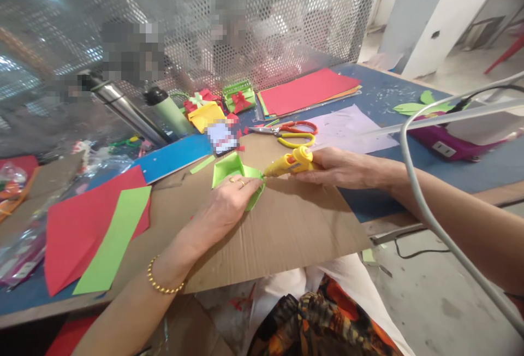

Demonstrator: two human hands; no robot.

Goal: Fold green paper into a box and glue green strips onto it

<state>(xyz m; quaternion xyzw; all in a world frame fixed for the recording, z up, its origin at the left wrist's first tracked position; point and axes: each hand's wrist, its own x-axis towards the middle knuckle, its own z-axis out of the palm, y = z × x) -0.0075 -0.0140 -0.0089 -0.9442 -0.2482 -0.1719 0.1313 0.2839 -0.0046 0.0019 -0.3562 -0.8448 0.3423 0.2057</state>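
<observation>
Over the cardboard sheet point(303, 225), my left hand point(231, 197) grips a folded light-green paper piece point(226, 167) that looks like a small open box. Its fingers are closed on the near side and hide part of it. My right hand point(339, 167) is wrapped round a yellow hot glue gun point(292, 162), which points left. The nozzle meets the right edge of the green piece, close to my left fingertips; whether glue is coming out I cannot tell. Just beyond the glue gun lie scissors point(292, 131) with red and yellow handles.
Red sheets point(307, 91) and a lilac sheet point(352, 126) lie behind. A red sheet point(82, 219) with a green strip point(117, 236) is at left. Bottles point(167, 107) stand by the perforated metal screen point(278, 17). A grey cable point(426, 203) crosses at right, near a purple power strip point(446, 137).
</observation>
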